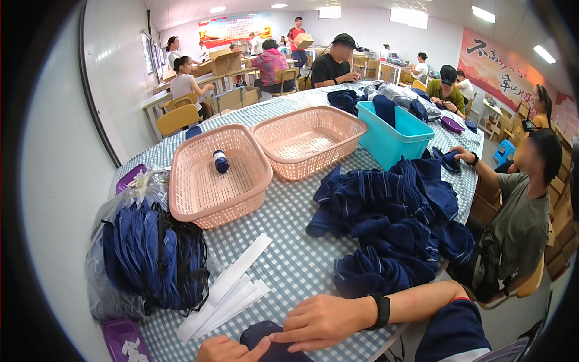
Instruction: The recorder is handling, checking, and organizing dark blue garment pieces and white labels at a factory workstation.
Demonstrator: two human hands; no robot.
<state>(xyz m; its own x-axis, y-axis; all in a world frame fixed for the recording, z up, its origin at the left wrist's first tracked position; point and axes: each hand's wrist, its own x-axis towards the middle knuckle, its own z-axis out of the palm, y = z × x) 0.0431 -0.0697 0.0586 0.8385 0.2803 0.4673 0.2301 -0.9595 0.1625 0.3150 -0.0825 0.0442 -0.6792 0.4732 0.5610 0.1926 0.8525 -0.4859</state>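
At the near edge of the table, a piece of navy cloth is folded or rolled between my two hands. My left hand grips its left side, fingers curled and partly cut off by the lower edge. From the right, my right hand lies over the cloth with thumb and forefinger pressed on it, meeting the left hand's fingertip. Long white paper strips lie just beyond. A large heap of navy cloth pieces spreads beyond my right forearm. One navy roll with a white band rests inside the left pink basket.
A second pink basket and a turquoise bin holding navy cloth stand farther back. At left sits a plastic bag of blue pieces with black straps, above a purple tray. A seated co-worker handles navy cloth at the right.
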